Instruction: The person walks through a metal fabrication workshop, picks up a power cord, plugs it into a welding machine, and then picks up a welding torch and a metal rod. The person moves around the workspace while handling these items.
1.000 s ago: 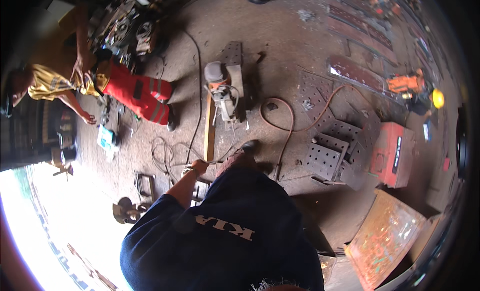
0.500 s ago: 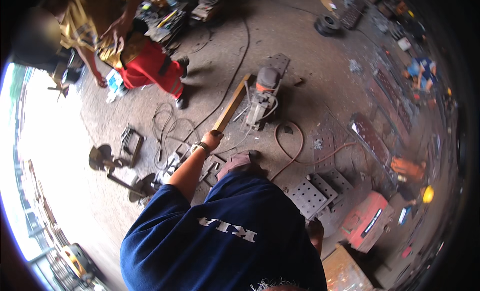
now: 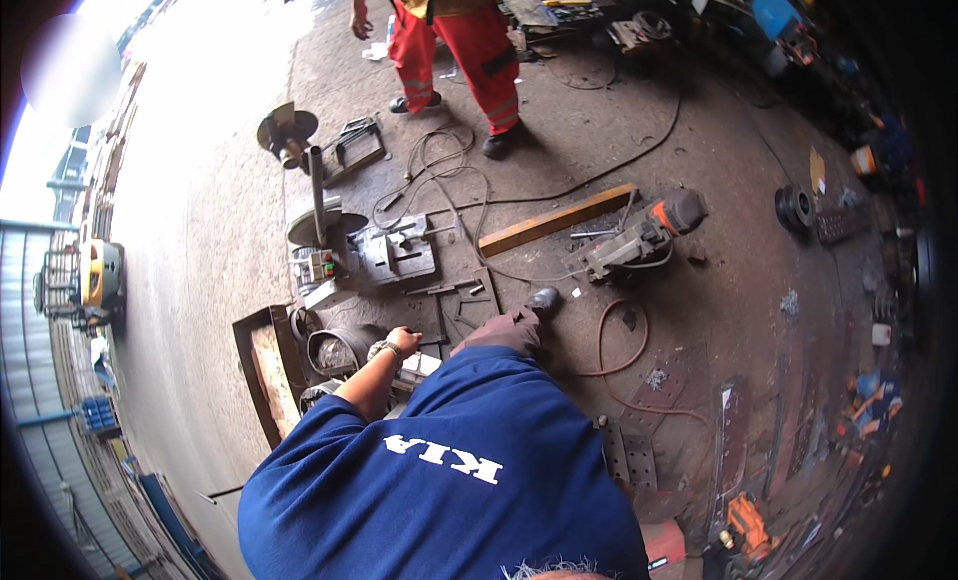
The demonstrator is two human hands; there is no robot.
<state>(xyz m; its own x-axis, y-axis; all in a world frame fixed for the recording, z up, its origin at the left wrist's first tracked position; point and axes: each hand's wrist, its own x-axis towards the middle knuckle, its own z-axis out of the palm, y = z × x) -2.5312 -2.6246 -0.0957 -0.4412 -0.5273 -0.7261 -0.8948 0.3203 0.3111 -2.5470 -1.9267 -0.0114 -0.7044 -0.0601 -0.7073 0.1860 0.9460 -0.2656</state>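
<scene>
My left hand (image 3: pixel 402 340), with a watch at the wrist, hangs beside my left thigh above the metal clutter. Its fingers are curled, and nothing shows in them. Closest to it are a round, open metal container (image 3: pixel 337 352) and some thin steel pieces (image 3: pixel 454 290) on the floor. A brown wooden-looking beam (image 3: pixel 539 226) lies ahead, apart from the hand. Against its far right end sits an orange and grey power tool (image 3: pixel 649 236), which looks like a magnetic drill. My right hand is hidden behind my body in the navy shirt.
A person in red trousers (image 3: pixel 469 56) stands ahead. Loose cables (image 3: pixel 429 166) cross the floor near a grey slotted metal base (image 3: pixel 394 253). A reddish hose (image 3: pixel 602 345) curls on the right. A rusty trough (image 3: pixel 261 375) lies left; a yellow vehicle (image 3: pixel 100 281) stands farther off.
My view has turned left, bringing the left-side machines and trough fully in. My left hand, earlier at the beam's near end, is now away from it. My right hand has left view.
</scene>
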